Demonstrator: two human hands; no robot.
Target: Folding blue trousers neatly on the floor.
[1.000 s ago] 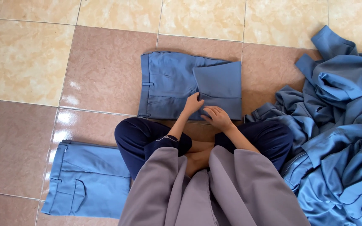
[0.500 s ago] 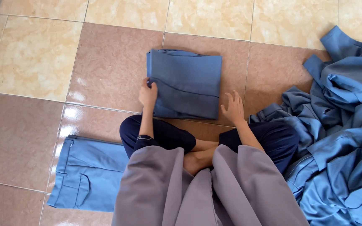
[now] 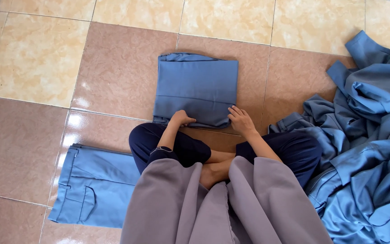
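Head view: both hands (image 3: 211,120) press flat (holding nothing) on folded blue trousers (image 3: 196,88).

The person wears a long taupe-grey head covering, dark navy trousers, and bare forearms.

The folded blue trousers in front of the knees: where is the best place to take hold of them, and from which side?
Probably at the near edge of the folded blue trousers, coming from the person's side. The layers stack flat in a neat rectangle, and the left hand and right hand already rest on that edge. One grip at each near corner should hold the layers together.
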